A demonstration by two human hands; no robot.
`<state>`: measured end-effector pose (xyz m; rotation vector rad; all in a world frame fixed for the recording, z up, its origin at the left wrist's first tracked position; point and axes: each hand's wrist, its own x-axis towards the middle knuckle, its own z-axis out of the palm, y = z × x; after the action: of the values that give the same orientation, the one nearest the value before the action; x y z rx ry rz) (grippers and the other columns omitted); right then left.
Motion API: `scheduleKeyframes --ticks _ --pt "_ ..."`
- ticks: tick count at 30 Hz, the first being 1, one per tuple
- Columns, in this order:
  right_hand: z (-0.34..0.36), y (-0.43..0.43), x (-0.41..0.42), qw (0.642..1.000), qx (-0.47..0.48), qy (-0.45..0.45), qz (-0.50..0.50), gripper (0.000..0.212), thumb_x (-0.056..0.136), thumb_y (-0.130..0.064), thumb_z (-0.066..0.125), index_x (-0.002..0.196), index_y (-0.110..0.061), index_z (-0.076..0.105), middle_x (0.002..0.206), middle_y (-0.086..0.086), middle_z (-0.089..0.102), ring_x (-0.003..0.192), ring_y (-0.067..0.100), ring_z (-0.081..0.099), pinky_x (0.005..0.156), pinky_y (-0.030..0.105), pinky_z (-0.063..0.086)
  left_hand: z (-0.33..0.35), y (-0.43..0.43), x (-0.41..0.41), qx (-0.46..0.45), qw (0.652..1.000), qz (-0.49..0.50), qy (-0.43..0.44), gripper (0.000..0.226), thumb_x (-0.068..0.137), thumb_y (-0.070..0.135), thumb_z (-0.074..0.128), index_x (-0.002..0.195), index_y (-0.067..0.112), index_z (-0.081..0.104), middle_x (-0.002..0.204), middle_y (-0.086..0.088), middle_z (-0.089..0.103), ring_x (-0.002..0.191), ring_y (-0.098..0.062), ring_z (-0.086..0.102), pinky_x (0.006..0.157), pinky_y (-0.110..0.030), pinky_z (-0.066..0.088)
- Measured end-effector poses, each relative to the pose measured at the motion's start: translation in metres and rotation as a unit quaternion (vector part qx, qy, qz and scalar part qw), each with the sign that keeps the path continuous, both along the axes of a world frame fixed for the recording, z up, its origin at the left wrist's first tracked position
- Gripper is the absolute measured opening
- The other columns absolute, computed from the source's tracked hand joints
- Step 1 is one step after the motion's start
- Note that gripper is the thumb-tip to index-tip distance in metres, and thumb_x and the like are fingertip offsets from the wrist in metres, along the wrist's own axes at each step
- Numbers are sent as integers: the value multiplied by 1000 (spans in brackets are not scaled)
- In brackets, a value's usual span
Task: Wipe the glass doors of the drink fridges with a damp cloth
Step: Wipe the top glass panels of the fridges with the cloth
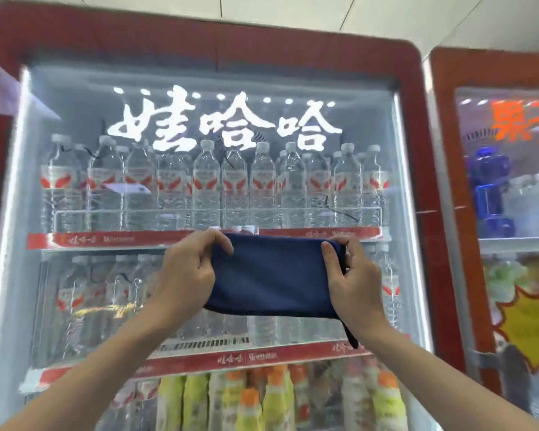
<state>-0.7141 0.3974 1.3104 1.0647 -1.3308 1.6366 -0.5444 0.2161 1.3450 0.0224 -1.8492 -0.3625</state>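
A folded dark blue cloth [274, 275] is stretched flat between both hands, in front of the glass door [112, 101] of a red-framed drink fridge. My left hand [187, 272] grips the cloth's left edge, thumb over the top corner. My right hand [355, 275] pinches the right edge, and a loose strip of cloth hangs down past that wrist. I cannot tell whether the cloth touches the glass. White lettering is printed across the top of the door.
Behind the glass stand rows of water bottles [206, 188] on two shelves and coloured drink bottles [274, 399] below. A second red-framed fridge [448, 213] stands close on the right, with blue bottles inside. A paper sheet [0, 91] hangs at the far left.
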Motion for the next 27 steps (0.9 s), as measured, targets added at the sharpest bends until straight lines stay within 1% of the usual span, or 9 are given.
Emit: scheduleKeyframes --ticks 3,7,9,11,16,20,23,25,27 --pt "28 8 -14 1000 -17 10 -8 14 104 -25 59 93 -34 56 73 -8 63 70 5 60 59 15 39 25 6 -20 -19 1000 -8 7 50 94 -12 42 95 31 67 101 16 64 100 -3 57 80 -6 36" --pt "59 24 -35 999 -24 37 -30 14 105 -24 58 93 -31 56 79 -7 65 79 3 60 61 13 41 52 19 -42 -69 998 -12 2 36 100 2 48 110 32 65 113 12 60 103 -8 54 83 -7 34" --pt "75 33 -53 997 -29 51 -43 8 105 -24 58 98 -27 59 82 -11 66 82 0 61 64 13 42 65 27 -55 -101 995 -5 -2 26 99 13 57 117 31 61 114 15 54 102 1 51 83 -7 34" --pt "91 39 -71 996 -30 65 -53 6 104 -23 59 99 -26 59 83 -14 66 83 -3 61 65 11 42 77 32 -69 -123 992 8 0 29 95 18 65 121 32 58 114 16 51 105 5 48 84 -10 35" --pt "130 57 -115 992 -41 101 -57 17 103 -19 61 95 -33 56 81 -18 64 81 -8 60 66 8 40 110 50 -110 -144 988 52 22 35 92 21 69 124 31 58 114 15 49 103 -6 52 87 -25 40" --pt "157 75 -153 990 -44 114 -65 5 101 -26 65 100 -26 60 82 -20 65 78 4 63 67 10 41 135 67 -144 -159 984 71 42 35 91 23 70 123 31 59 113 15 50 101 -11 54 90 -35 46" --pt "172 90 -174 990 -48 126 -48 30 87 -47 72 102 -23 62 80 -17 65 77 2 64 65 11 43 154 78 -168 -184 978 84 54 35 90 28 71 122 29 59 114 15 51 104 -12 54 92 -34 46" --pt "184 98 -188 989 -45 132 -48 36 83 -47 78 102 -22 61 79 -16 65 80 -2 62 65 10 43 167 84 -181 -209 970 103 61 37 89 32 72 124 27 59 113 14 50 104 -12 53 90 -32 44" --pt "198 105 -203 987 -52 135 -74 33 86 -40 81 104 -20 62 81 -14 65 81 3 62 67 12 44 183 92 -193 -236 962 118 71 41 88 34 74 125 27 59 112 13 49 101 -10 49 87 -29 40"
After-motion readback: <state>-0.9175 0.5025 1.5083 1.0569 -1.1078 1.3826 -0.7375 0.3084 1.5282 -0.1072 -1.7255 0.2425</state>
